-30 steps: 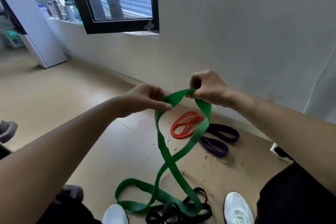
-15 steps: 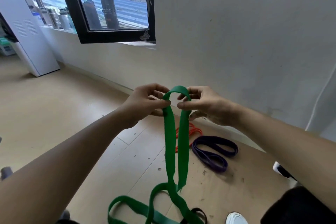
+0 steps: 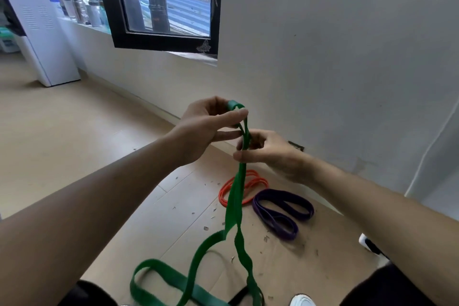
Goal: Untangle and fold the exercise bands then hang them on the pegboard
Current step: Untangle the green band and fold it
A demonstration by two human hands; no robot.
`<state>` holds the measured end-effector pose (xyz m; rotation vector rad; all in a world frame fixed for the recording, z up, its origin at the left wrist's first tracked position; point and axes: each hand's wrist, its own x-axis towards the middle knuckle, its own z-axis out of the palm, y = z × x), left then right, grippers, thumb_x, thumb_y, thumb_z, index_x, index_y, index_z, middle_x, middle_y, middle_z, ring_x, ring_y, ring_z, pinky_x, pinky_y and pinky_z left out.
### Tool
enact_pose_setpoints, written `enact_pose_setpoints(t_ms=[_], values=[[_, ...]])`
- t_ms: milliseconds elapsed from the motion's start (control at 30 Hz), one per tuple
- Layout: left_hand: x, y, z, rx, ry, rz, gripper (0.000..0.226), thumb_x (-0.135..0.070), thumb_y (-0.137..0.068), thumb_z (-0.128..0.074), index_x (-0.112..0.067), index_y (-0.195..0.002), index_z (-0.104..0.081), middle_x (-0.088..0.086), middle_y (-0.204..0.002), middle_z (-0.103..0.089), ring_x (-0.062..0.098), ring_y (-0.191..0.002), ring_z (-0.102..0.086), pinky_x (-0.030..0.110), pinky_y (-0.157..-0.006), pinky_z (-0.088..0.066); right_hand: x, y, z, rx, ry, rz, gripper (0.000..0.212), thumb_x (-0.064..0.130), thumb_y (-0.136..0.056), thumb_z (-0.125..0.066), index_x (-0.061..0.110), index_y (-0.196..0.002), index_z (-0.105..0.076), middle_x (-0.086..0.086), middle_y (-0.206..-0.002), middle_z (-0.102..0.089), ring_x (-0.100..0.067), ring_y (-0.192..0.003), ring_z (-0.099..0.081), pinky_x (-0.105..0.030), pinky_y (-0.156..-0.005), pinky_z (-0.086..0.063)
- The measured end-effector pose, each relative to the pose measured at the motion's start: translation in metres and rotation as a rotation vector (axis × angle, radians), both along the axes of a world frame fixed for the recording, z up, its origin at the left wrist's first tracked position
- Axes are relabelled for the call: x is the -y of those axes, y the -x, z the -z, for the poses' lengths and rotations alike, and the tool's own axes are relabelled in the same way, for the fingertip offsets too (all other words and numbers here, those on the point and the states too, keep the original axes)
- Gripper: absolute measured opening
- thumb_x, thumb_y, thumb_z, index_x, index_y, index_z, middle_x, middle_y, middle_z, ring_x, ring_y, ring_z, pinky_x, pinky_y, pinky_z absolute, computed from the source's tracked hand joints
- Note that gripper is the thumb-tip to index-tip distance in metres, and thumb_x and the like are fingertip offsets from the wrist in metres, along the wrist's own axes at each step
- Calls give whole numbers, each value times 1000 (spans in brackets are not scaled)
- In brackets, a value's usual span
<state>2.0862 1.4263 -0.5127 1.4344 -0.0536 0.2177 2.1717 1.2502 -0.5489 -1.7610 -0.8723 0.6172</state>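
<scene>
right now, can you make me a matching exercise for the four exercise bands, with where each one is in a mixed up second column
Column 1:
1 green band
2 orange band
3 purple band
4 black band

Column 2:
a wide flat loops on the floor, farthest right
b at the bottom edge, partly hidden by another band
c held by the left hand and the right hand, trailing down to the floor
d thin coils on the floor, partly behind the hanging band

Pairs: 1-c; 2-d; 3-a; 4-b
</scene>
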Motion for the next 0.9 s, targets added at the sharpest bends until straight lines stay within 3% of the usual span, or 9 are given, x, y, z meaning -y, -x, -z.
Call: enact_pose_setpoints(t_ms=[133,267,367,533,633,767,900], values=[[-10,3,-1,48,68,-60,40,-22,-71,-78,-5,-103,-61,7,-94,-67,19,-88,-70,33,-81,-59,-4,-1,6,-29,11,-55,27,15,-85,-78,11,-109,-66,-15,-112,-70,-28,-108,-67,-42,-102,-52],[-18,6,-5,77,103,-103,38,-21,-74,-76,-5,-105,-60,5,-94,-67,18,-89,-71,32,-82,-58,-8,-1,12,33,122,-72,35,11,-89,-73,11,-122,-62,-9,-109,-68,-19,-101,-70,-27,-86,-57],[-32,8,-6,82,142,-148,34,-22,-76,-74,-8,-105,-61,5,-96,-67,20,-93,-69,32,-82,-58,-10,2,26,108,265,-117,27,12,-91,-71,6,-116,-63,-16,-110,-68,-25,-97,-71,-30,-83,-61],[-79,15,8,-47,111,-177,23,-12,-92,-63,-5,-114,-61,8,-101,-68,22,-99,-69,30,-83,-59,-8,-5,26,72,156,-55,19,19,-97,-65,4,-109,-63,-11,-96,-60,-18,-81,-65,-29,-77,-58],[-101,22,23,-204,-62,-159,42,-12,-83,-70,4,-122,-61,17,-115,-67,32,-111,-68,32,-84,-61,1,-15,16,65,54,40,22,23,-99,-63,6,-114,-63,-5,-88,-53,-16,-75,-53,-28,-71,-52],[-104,27,42,-453,-550,53,43,-19,-75,-79,-8,-114,-69,12,-114,-72,27,-109,-69,36,-88,-61,15,-25,5,81,-39,125,21,24,-93,-70,8,-108,-69,0,-78,-55,-14,-69,-50,-31,-64,-43],[-74,20,42,-404,-800,174,63,-23,-77,-84,-21,-134,-57,-1,-126,-62,18,-114,-63,24,-84,-58,21,-19,-1,123,20,42,21,21,-91,-74,13,-110,-72,1,-89,-70,-9,-78,-63,-24,-69,-49]])
